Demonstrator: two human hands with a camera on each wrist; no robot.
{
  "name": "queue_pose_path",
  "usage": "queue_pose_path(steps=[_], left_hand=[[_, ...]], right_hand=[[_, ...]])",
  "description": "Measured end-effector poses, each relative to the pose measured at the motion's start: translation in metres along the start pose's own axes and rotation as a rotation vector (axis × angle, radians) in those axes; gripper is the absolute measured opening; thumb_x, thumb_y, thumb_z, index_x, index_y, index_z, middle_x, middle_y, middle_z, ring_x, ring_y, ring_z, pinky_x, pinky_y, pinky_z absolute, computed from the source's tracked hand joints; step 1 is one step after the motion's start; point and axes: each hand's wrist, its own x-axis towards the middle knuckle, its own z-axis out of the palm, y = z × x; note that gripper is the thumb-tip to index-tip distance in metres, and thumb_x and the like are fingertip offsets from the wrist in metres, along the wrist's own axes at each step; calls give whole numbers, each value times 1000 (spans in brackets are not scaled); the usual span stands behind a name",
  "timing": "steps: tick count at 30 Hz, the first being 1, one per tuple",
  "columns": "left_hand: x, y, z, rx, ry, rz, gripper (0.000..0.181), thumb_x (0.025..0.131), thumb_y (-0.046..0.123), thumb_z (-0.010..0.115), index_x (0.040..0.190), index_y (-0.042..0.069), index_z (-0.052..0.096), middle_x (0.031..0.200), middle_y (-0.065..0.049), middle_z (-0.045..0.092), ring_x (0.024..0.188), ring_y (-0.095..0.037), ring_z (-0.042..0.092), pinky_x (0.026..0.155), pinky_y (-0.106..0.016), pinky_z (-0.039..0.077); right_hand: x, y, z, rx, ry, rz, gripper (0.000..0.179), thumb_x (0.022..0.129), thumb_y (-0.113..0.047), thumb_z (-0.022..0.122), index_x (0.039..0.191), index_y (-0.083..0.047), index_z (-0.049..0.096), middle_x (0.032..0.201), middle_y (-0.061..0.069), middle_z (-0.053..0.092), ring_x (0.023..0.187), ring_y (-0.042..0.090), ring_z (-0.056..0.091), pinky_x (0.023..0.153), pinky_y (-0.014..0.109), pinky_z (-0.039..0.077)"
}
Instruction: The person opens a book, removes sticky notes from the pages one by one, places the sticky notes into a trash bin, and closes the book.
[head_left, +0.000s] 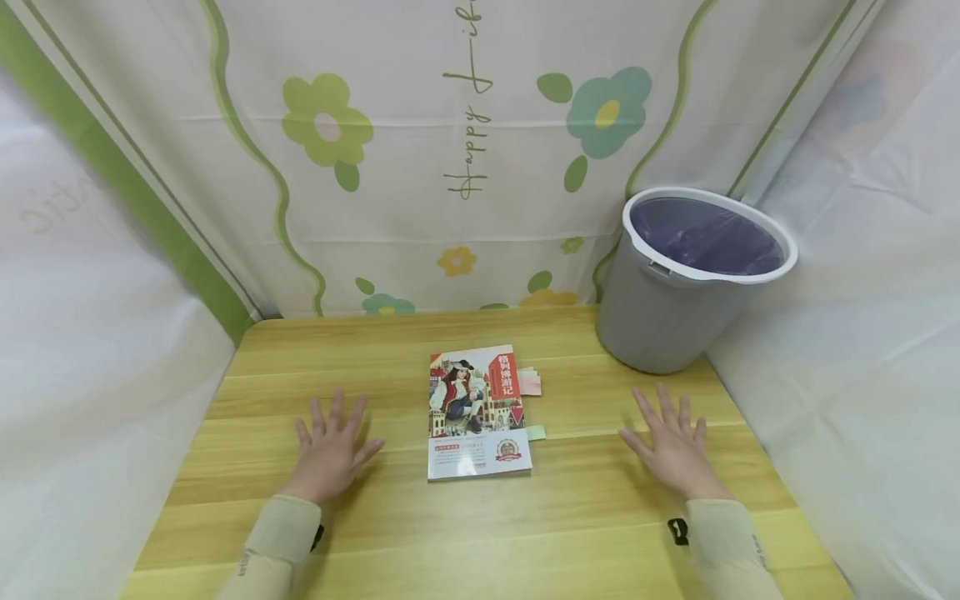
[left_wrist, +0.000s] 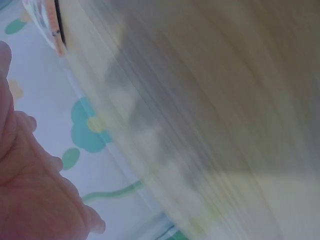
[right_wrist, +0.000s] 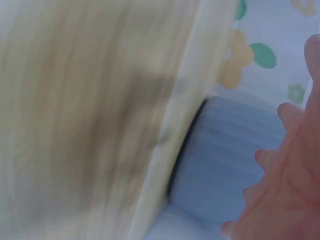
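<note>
A paperback book (head_left: 474, 417) with a costumed figure and Chinese characters on its cover lies flat near the table's middle. Pink sticky tabs (head_left: 529, 382) and a green one stick out from its right edge. To the left of the book, my left hand (head_left: 327, 454) is over the table with fingers spread, holding nothing. My right hand (head_left: 675, 454) is on the other side, likewise spread and holding nothing, in front of the grey bin. In the left wrist view, a corner of the book (left_wrist: 50, 22) shows at the top.
A grey trash bin (head_left: 663, 308) with a white rim and a dark purple liner stands at the table's back right corner. Flowered white fabric (head_left: 405, 192) hangs behind the wooden table (head_left: 480, 542) and along both sides.
</note>
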Motion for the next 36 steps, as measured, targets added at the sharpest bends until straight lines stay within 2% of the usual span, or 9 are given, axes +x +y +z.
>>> queue_pose_path(steps=[7, 12, 14, 16, 19, 21, 26, 32, 36], left_hand=[[4, 18, 8, -78, 11, 23, 83, 100, 56, 46, 160, 10, 12, 162, -22, -11, 139, -54, -22, 101, -79, -6], [9, 41, 14, -306, 47, 2, 84, 100, 43, 54, 159, 5, 8, 162, -25, 4, 144, -52, -1, 108, -74, 10], [11, 52, 15, -390, 54, -32, 81, 101, 35, 57, 159, 5, 11, 158, -28, 17, 142, -50, 17, 108, -69, 21], [14, 62, 18, -459, 55, -78, 75, 100, 28, 59, 158, 3, 17, 148, -29, 34, 133, -46, 36, 106, -63, 33], [18, 71, 27, -507, 40, -157, 68, 100, 23, 60, 154, -1, 27, 129, -23, 51, 111, -34, 54, 97, -51, 47], [21, 75, 36, -518, 32, -183, 63, 99, 21, 61, 150, -6, 34, 113, -18, 56, 97, -26, 56, 86, -44, 51], [23, 76, 54, -476, 15, -211, 56, 98, 21, 62, 141, -11, 46, 87, -7, 53, 78, -20, 49, 68, -34, 44], [21, 77, 66, -466, -46, -243, 53, 98, 28, 63, 138, -5, 53, 89, -6, 63, 82, -21, 56, 76, -43, 50], [20, 81, 69, -473, -44, -226, 50, 97, 27, 64, 137, -1, 56, 101, -10, 69, 92, -25, 60, 87, -51, 50]], right_hand=[[1, -17, 0, 77, 47, -32, 78, 100, -56, 46, 161, -22, 12, 163, 19, -8, 143, 47, -22, 103, 71, -17], [5, -36, 15, 261, 143, -79, 68, 100, -41, 57, 156, -12, 31, 153, 23, 34, 138, 46, 32, 107, 67, 28], [5, -48, 22, 331, 159, -56, 58, 101, -32, 58, 151, -7, 40, 137, 19, 52, 120, 37, 54, 95, 55, 47], [4, -60, 31, 394, 161, 0, 48, 101, -25, 59, 144, -4, 51, 120, 14, 63, 99, 28, 63, 80, 43, 55], [3, -79, 43, 456, 147, 97, 34, 100, -18, 60, 131, -3, 64, 102, 8, 70, 77, 16, 62, 63, 30, 53], [4, -91, 53, 490, 131, 144, 28, 99, -15, 61, 123, -3, 69, 98, 8, 72, 73, 13, 61, 60, 26, 51], [7, -113, 76, 556, 95, 191, 23, 98, -14, 63, 115, -2, 73, 103, 11, 73, 84, 18, 68, 70, 29, 57], [8, -132, 92, 555, 26, 203, 29, 99, -27, 63, 114, -6, 74, 111, 13, 72, 104, 30, 67, 88, 46, 54], [10, -143, 97, 537, -4, 191, 30, 97, -31, 64, 114, -8, 73, 107, 9, 73, 98, 27, 67, 85, 44, 55]])
